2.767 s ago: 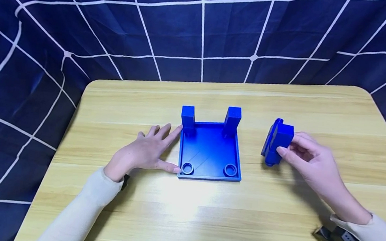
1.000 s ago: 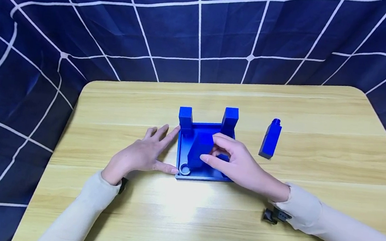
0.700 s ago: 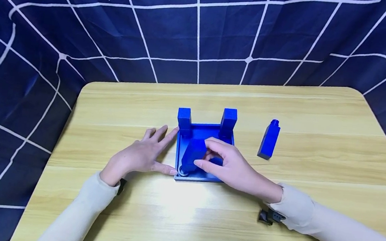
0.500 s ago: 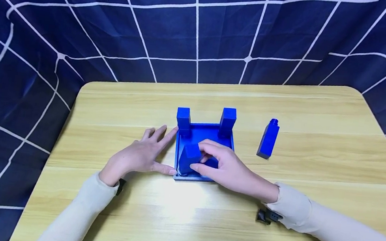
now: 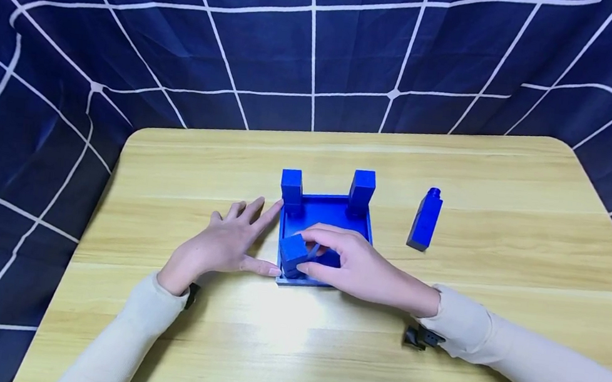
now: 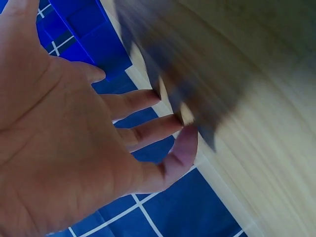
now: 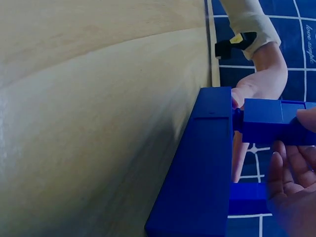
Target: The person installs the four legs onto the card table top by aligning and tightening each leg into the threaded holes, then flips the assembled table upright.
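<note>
A blue square tray-like tabletop [image 5: 332, 210] with a raised rim lies on the wooden table. Blue table legs [image 5: 291, 189] [image 5: 362, 191] stand upright at its two far corners. My right hand [image 5: 354, 263] pinches a third table leg [image 5: 293, 249] between thumb and fingers at the near left corner. In the right wrist view, a narrow neck shows between this leg [image 7: 266, 118] and the tabletop [image 7: 202, 163]. My left hand [image 5: 229, 239] has its fingers spread, thumb and index fingertip at the tabletop's left edge. The near right corner is hidden behind my right hand.
A fourth blue leg [image 5: 425, 220] with a threaded end lies on the wooden table [image 5: 198, 342], right of the tabletop. A dark blue curtain [image 5: 266, 41] with white lines hangs behind and at both sides.
My right hand has carried the leg leftward from beside the lying leg to the tabletop's near left corner, where it now stands more upright. My left hand has stayed at the left edge.
</note>
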Action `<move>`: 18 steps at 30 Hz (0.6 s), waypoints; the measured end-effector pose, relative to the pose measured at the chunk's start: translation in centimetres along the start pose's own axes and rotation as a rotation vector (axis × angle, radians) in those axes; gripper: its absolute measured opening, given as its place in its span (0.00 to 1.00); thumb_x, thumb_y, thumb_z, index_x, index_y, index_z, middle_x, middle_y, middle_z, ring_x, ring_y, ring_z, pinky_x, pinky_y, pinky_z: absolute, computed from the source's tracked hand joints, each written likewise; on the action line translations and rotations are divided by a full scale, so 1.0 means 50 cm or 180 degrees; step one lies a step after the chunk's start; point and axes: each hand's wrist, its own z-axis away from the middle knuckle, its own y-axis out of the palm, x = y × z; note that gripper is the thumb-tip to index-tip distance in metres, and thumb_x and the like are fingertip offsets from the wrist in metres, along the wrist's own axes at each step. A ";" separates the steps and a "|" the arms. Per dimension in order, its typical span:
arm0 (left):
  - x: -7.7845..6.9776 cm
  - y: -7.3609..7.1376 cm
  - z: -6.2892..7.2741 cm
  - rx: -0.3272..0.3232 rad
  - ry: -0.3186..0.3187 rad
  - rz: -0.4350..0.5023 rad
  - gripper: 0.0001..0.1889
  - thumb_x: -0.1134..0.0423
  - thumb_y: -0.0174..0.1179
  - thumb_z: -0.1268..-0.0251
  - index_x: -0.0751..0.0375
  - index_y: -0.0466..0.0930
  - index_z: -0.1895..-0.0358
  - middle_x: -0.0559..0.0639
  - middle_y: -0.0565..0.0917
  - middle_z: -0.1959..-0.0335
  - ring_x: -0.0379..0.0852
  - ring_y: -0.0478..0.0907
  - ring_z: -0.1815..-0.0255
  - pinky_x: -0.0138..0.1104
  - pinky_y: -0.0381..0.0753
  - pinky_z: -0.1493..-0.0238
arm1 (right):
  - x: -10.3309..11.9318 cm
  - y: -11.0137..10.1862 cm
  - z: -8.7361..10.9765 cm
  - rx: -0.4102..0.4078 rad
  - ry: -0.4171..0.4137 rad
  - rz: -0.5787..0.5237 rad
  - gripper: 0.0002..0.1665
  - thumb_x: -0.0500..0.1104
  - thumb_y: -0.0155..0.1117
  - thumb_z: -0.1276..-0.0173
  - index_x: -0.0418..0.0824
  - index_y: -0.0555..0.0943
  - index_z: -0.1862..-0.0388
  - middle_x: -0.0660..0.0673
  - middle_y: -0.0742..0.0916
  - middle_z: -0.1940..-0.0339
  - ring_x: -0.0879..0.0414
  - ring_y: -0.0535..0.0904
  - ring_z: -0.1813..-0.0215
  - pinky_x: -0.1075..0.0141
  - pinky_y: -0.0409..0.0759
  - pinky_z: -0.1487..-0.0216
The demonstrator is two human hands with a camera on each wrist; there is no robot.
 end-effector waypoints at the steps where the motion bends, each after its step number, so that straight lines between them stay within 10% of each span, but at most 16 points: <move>1: 0.000 -0.001 -0.001 -0.0010 0.0007 -0.0040 0.67 0.21 0.66 0.38 0.46 0.34 0.08 0.67 0.48 0.11 0.78 0.52 0.17 0.80 0.61 0.34 | 0.000 -0.001 0.000 0.0012 0.0009 0.0002 0.22 0.47 0.76 0.22 0.48 0.86 0.33 0.59 0.87 0.47 0.60 0.84 0.45 0.49 0.85 0.42; 18: 0.000 0.000 -0.003 -0.0005 0.0005 -0.0157 0.68 0.20 0.64 0.38 0.46 0.33 0.08 0.67 0.48 0.11 0.77 0.53 0.17 0.72 0.64 0.34 | 0.000 0.006 -0.001 -0.0152 -0.0119 0.0119 0.22 0.46 0.79 0.26 0.45 0.89 0.36 0.58 0.87 0.44 0.59 0.82 0.45 0.53 0.85 0.45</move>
